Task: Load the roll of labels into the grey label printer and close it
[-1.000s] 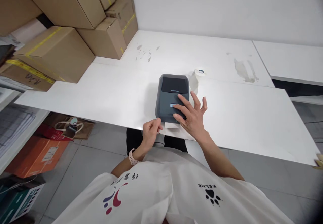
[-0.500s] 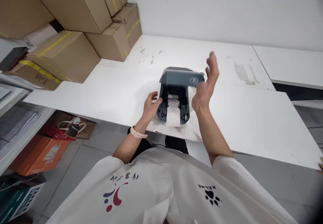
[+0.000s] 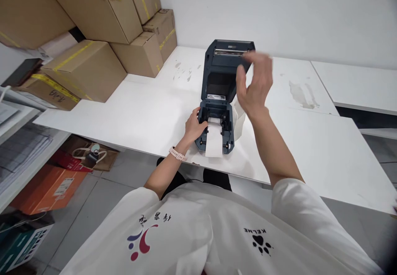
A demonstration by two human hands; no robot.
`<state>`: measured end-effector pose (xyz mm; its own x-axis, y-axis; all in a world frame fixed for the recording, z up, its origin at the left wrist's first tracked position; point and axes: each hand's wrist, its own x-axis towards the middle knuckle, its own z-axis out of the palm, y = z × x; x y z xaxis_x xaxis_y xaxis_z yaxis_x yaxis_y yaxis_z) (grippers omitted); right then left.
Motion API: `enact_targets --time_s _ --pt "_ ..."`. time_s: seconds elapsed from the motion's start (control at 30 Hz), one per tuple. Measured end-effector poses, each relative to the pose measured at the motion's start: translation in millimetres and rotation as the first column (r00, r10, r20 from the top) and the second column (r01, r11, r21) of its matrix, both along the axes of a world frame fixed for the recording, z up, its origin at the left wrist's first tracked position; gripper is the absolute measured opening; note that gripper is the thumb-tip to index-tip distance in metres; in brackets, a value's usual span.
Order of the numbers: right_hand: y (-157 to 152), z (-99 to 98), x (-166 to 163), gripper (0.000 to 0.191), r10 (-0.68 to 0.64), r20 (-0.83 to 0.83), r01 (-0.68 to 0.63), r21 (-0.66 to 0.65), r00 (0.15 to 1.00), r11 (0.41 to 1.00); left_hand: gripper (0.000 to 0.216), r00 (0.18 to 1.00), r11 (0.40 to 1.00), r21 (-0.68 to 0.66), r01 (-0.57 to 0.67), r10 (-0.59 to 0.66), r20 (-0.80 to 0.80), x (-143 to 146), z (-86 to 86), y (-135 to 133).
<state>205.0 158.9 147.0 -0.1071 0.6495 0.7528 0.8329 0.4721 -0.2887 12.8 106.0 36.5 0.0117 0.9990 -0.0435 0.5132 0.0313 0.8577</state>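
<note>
A dark grey label printer (image 3: pixel 217 128) stands near the front edge of the white table (image 3: pixel 310 142). Its lid (image 3: pixel 225 70) is swung fully up and back. White label paper (image 3: pixel 214 140) runs out of the open bay toward me. My left hand (image 3: pixel 195 125) grips the printer's left side wall. My right hand (image 3: pixel 254 82) is raised at the lid's right edge, fingers spread and blurred, touching or just off the lid. A strip of white paper (image 3: pixel 238 118) hangs behind the printer on the right.
Stacked cardboard boxes (image 3: pixel 93 39) with yellow tape fill the table's back left corner. A second white table (image 3: pixel 356 84) adjoins at the right. Under the table at left are an orange box (image 3: pixel 46 188) and a brown bag (image 3: pixel 89 155). Shelving edge (image 3: pixel 18 113) runs along the left.
The printer lid went from closed to fully upright. My right hand rose from the lid's top, lifting with it. My left hand moved from the paper slot to the printer's left side.
</note>
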Motion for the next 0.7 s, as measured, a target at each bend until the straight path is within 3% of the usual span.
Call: enact_targets --time_s 0.07,0.13,0.17,0.3,0.4,0.47,0.53,0.57,0.63,0.7 --pt "-18 -17.3 -6 0.043 0.083 0.25 0.003 -0.324 0.965 0.946 0.075 0.999 0.999 0.032 -0.004 0.006 -0.049 0 -0.1 0" --pt "-27 -36.0 -13 0.038 0.265 0.414 0.044 -0.603 0.871 0.796 0.08 0.996 0.999 0.046 -0.011 0.015 -0.086 1 -0.2 0" --pt "-28 -44.5 -17 0.034 0.347 0.444 0.057 -0.678 0.826 0.733 0.082 0.995 0.999 0.05 -0.015 0.02 -0.098 1 -0.4 0" --pt "-13 -62.8 -30 0.039 0.548 0.446 0.044 -0.802 0.708 0.596 0.083 0.994 0.997 0.07 -0.028 0.035 -0.101 2 -1.6 1" --pt "-1 -54.5 -28 0.051 0.661 0.353 -0.001 -0.882 0.662 0.472 0.083 0.996 0.997 0.072 -0.033 0.039 -0.084 2 -1.4 -1" --pt "-3 -41.1 -12 0.053 0.72 0.154 -0.163 -0.922 0.676 0.351 0.081 0.997 0.998 0.062 -0.031 0.035 -0.07 1 -0.1 -2" --pt "-14 -27.3 20 0.053 0.719 -0.107 -0.417 -0.869 0.686 0.268 0.079 0.998 0.999 0.047 -0.027 0.03 -0.052 1 2.0 -4" --pt "-23 -22.4 40 0.053 0.696 -0.22 -0.53 -0.805 0.683 0.266 0.078 0.999 0.999 0.04 -0.026 0.027 -0.045 1 3.2 -5" --pt "-44 -19.6 85 0.044 0.613 -0.396 -0.675 -0.663 0.683 0.324 0.077 0.999 0.999 0.028 -0.024 0.025 -0.039 1 5.6 -6" --pt "-61 -28.4 126 0.037 0.486 -0.473 -0.671 -0.616 0.735 0.413 0.076 0.999 1.0 0.017 -0.022 0.023 -0.037 1 7.3 -7"
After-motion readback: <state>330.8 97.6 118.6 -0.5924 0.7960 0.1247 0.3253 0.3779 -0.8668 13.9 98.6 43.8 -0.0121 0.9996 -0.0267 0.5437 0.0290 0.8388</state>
